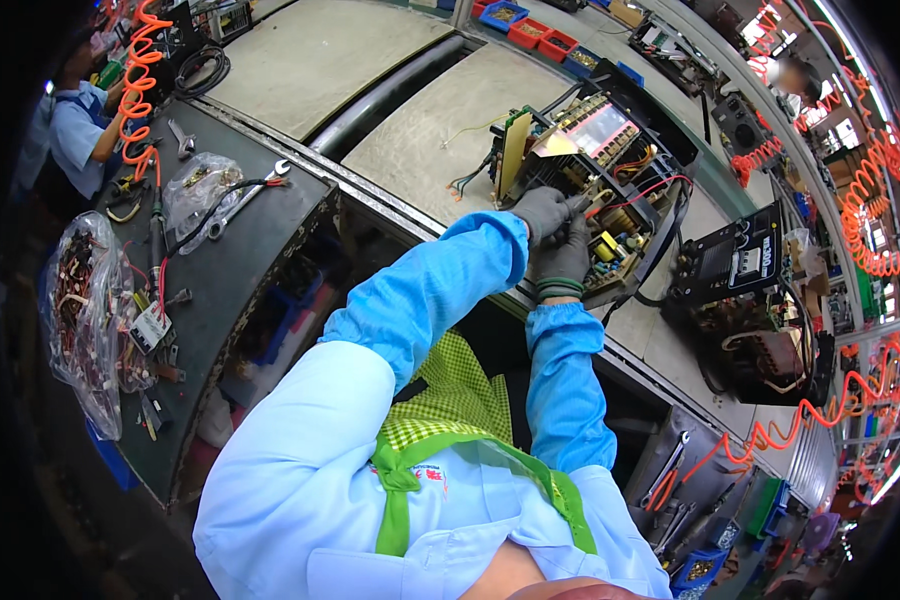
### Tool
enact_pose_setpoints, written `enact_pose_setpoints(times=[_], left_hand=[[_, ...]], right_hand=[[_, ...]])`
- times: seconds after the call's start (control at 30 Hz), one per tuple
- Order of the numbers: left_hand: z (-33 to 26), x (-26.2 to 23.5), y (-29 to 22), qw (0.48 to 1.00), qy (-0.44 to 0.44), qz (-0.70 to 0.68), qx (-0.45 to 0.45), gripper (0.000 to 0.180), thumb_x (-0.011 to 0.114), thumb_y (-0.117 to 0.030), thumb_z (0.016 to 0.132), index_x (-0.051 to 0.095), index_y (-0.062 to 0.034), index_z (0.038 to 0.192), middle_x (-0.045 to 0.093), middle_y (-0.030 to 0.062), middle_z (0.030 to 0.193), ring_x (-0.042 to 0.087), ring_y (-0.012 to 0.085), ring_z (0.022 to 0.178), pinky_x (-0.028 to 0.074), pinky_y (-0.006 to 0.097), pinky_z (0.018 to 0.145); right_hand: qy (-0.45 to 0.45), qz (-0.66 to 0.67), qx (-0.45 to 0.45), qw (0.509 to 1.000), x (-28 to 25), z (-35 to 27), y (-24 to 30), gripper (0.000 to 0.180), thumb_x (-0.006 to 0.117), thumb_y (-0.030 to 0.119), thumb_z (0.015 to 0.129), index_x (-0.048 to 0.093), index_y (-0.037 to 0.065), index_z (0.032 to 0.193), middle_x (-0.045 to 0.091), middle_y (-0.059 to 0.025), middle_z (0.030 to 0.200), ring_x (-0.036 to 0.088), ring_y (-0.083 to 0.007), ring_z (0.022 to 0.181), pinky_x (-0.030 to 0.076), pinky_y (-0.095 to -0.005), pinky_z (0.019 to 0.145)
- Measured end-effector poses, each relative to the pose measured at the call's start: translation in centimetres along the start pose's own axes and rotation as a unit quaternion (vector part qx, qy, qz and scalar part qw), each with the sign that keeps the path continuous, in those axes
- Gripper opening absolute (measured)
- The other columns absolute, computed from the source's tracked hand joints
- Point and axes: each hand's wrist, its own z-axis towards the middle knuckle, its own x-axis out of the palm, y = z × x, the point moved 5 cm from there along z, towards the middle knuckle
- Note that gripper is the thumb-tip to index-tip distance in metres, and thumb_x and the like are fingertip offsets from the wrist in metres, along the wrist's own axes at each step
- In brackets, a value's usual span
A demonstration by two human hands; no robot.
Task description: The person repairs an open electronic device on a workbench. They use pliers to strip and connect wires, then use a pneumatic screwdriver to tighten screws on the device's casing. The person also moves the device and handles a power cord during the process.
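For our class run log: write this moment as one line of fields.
left hand: grey glove, on open black electronics chassis | right hand: grey glove, beside the left, at red wire | grip: unclear

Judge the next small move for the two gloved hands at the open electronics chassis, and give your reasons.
Probably ease the red wire down toward its seat in the open chassis. Both the left hand and right hand, in grey gloves, meet at the chassis edge where that wire arcs loose. Their exact grip is too small to tell.

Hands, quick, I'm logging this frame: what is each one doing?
Left hand: closed, fingers at the wiring of the open electronics unit.
Right hand: on the same unit; grip cannot be told.
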Motion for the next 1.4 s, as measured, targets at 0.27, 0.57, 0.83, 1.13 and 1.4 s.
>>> enact_pose_setpoints(times=[0.27,0.57,0.83,1.13,1.4], left_hand=[[1.4,-0.3,0.7,0.994,0.101,-0.025,0.044,0.037,0.058,-0.038,0.093,0.064,-0.0012,0.089,0.063,0.0052,0.069,0.058,0.0131,0.055,0.046,0.028,0.05],[1.1,-1.1,0.1,0.991,0.132,-0.031,-0.004,0.036,0.054,-0.038,0.094,0.066,-0.0037,0.092,0.065,0.0035,0.076,0.055,0.0092,0.056,0.044,0.024,0.052],[0.6,-1.3,0.1,0.988,0.132,-0.056,-0.049,0.037,0.053,-0.036,0.094,0.065,-0.0014,0.085,0.063,0.0039,0.07,0.054,0.0094,0.053,0.044,0.026,0.049],[2.1,0.4,-1.2,0.975,0.146,0.161,0.04,0.037,0.057,-0.037,0.091,0.068,-0.0018,0.085,0.066,0.0087,0.074,0.06,0.0171,0.057,0.047,0.033,0.054],[0.6,-1.9,-2.8,0.912,-0.032,0.347,0.214,0.038,0.062,-0.038,0.085,0.066,0.0,0.084,0.066,0.0187,0.076,0.066,0.0348,0.076,0.05,0.042,0.067]], right_hand=[[-0.023,-0.005,-0.054,0.998,0.5,0.4,-0.3,0.026,0.05,0.033,0.098,0.062,0.012,0.092,0.055,0.0045,0.07,0.048,-0.0067,0.058,0.039,-0.0202,0.051],[0.0,-0.005,-0.075,0.997,1.2,-0.7,0.1,0.024,0.05,0.032,0.097,0.055,0.009,0.094,0.052,0.0018,0.068,0.046,-0.0065,0.056,0.036,-0.0196,0.047],[-0.028,0.052,-0.037,0.998,1.9,-0.1,-0.4,0.021,0.045,0.026,0.1,0.053,0.008,0.094,0.053,0.0004,0.067,0.046,-0.007,0.053,0.036,-0.0212,0.045],[-0.053,-0.058,-0.151,0.985,-5.4,4.0,-2.9,0.031,0.039,0.029,0.101,0.056,0.004,0.108,0.06,-0.0046,0.085,0.054,-0.0107,0.069,0.045,-0.0253,0.06],[-0.048,0.142,0.004,0.989,-1.0,0.5,-2.0,0.029,0.055,0.037,0.095,0.058,0.011,0.108,0.061,-0.0035,0.092,0.059,-0.0153,0.084,0.048,-0.0285,0.072]])
